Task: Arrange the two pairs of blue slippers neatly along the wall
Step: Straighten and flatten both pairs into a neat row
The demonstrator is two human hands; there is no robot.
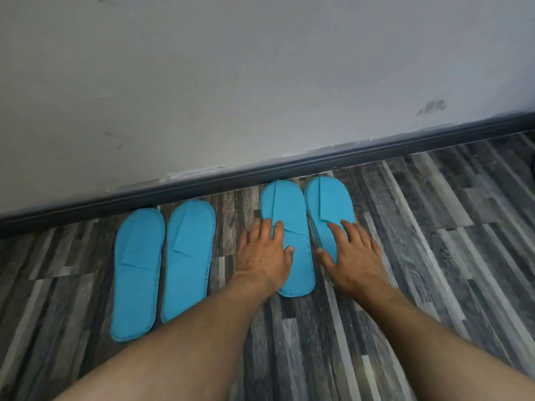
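Two pairs of flat blue slippers lie on the floor with their toes against the skirting board. The left pair, one slipper (137, 273) and its mate (188, 256), lies side by side with no hand on it. My left hand (265, 253) rests flat, fingers spread, on the left slipper of the right pair (289, 209). Flat on the rightmost slipper (328, 204) lies my right hand (353, 253), covering its heel end. Neither hand grips anything.
A pale grey wall (231, 82) with a dark skirting board (289, 166) runs diagonally across the view. The floor (434, 256) is grey striped wood-look planking. A gap of floor separates the two pairs.
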